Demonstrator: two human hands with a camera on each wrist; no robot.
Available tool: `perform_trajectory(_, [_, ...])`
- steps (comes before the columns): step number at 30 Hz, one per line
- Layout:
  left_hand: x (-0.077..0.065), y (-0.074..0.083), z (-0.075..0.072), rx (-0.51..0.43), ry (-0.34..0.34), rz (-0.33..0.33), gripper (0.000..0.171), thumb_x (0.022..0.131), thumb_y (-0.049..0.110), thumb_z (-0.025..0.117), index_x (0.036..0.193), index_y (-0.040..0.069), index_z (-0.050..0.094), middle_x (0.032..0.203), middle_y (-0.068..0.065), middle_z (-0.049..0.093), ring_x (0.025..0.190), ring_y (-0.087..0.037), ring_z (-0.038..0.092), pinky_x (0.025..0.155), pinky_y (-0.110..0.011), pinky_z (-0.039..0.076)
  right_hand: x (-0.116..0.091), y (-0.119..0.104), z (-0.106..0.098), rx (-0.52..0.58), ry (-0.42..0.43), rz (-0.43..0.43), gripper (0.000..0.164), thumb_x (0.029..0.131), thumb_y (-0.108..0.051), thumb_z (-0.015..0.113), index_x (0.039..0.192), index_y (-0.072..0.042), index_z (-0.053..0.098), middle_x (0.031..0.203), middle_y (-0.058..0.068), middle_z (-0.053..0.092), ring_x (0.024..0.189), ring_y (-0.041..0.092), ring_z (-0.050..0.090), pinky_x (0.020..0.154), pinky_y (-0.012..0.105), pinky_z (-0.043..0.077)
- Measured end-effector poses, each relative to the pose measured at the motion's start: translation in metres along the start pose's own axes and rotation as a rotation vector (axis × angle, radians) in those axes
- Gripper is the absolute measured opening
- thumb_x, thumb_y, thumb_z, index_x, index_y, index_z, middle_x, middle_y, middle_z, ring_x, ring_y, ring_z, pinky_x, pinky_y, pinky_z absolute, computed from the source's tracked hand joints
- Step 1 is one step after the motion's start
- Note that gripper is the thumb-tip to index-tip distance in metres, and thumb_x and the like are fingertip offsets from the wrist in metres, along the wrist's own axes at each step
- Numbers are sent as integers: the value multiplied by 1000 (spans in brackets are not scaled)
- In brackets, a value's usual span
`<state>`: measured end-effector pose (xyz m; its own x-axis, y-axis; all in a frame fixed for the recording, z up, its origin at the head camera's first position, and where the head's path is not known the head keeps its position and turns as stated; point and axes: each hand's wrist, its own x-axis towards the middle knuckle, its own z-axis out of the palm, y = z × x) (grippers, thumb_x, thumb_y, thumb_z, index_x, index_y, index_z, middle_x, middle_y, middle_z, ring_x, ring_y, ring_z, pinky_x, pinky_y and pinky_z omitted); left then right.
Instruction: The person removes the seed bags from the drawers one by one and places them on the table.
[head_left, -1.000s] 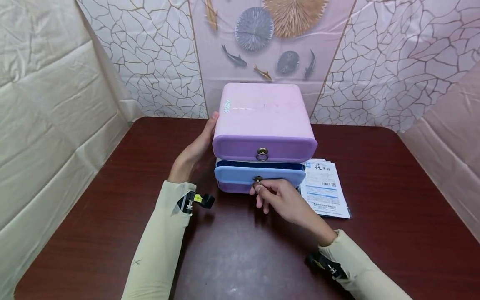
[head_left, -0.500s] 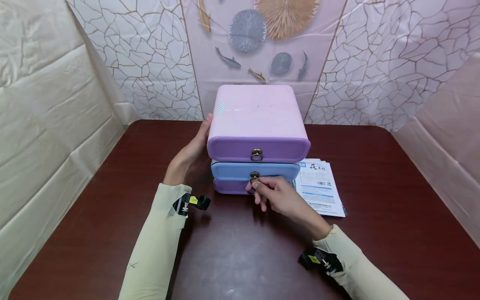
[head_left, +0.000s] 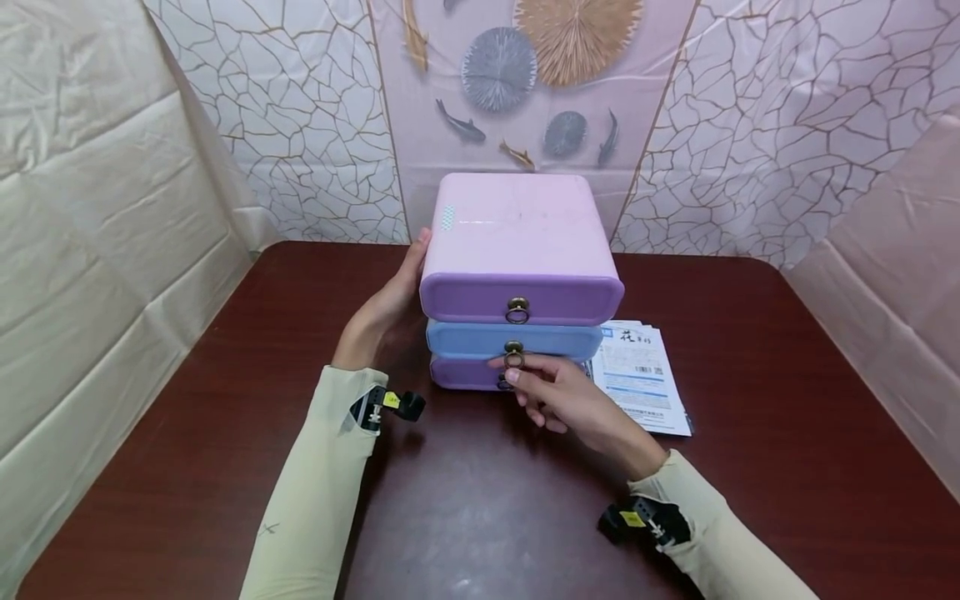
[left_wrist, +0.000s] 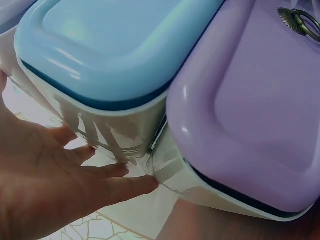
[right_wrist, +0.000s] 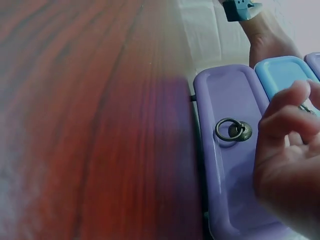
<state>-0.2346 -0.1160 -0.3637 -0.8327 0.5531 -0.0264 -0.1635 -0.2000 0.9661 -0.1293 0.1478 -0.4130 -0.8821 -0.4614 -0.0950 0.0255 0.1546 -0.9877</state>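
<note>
A small desktop cabinet (head_left: 521,221) of three stacked drawers stands on the table, with a pink top. Its upper drawer (head_left: 465,298) is purple, the middle drawer (head_left: 465,339) light blue, the lower drawer (head_left: 461,372) purple. Each front carries a bronze ring pull. My left hand (head_left: 386,304) rests along the cabinet's left side; in the left wrist view its fingers (left_wrist: 132,187) are spread nearly straight against the casing. At the middle drawer's ring pull (head_left: 513,358), my right hand (head_left: 577,404) has its index finger straight behind the ring and its thumb just below, apart from the index.
Printed papers (head_left: 641,379) lie in a stack on the dark red-brown table (head_left: 465,500), right of the cabinet. Behind it hangs a patterned cloth (head_left: 300,125). Pale cloth also hangs at both sides.
The blue middle drawer stood slightly out one second ago and is now pushed in flush. My right thumb has parted from the index finger, loosening the ring pull. My left hand stays at the side.
</note>
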Motion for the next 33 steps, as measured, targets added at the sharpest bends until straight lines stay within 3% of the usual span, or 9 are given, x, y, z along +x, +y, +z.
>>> perform_trajectory(3, [0, 0, 0, -2, 4, -13, 90, 95, 87, 33, 165, 30, 24, 162, -7, 36, 150, -26, 33, 123, -55, 22, -3, 1, -2, -19, -15, 8, 34, 109, -23, 61, 137, -5, 67, 80, 4, 56, 55, 10, 51, 40, 23, 30])
perform_trajectory(14, [-1, -2, 0, -3, 14, -17, 87, 98, 84, 33, 166, 31, 21, 165, -6, 32, 154, -25, 27, 125, -55, 18, -14, 5, -10, -176, 66, 181, 28, 107, -16, 58, 120, 4, 72, 78, 1, 60, 53, 6, 46, 42, 21, 28])
perform_trajectory(17, [-1, 0, 0, -10, 12, -23, 88, 96, 86, 34, 166, 33, 22, 165, -4, 32, 155, -23, 27, 125, -55, 18, -15, 3, -10, -189, 61, 217, 29, 107, -16, 58, 124, 4, 69, 79, 1, 63, 54, 6, 47, 42, 22, 29])
perform_trajectory(24, [-2, 3, -1, -20, 9, -20, 86, 97, 85, 36, 165, 34, 24, 165, -3, 33, 154, -23, 28, 125, -55, 19, -18, 4, -1, -77, -31, 269, 50, 107, -14, 54, 153, 5, 46, 93, 7, 77, 54, 6, 51, 41, 21, 31])
perform_trajectory(33, [0, 0, -2, -27, -9, -1, 86, 97, 84, 35, 165, 33, 24, 163, -5, 35, 152, -26, 32, 124, -56, 22, -19, 6, 8, 94, 32, 288, 45, 109, -12, 51, 150, 5, 46, 96, 6, 75, 52, 3, 45, 41, 17, 28])
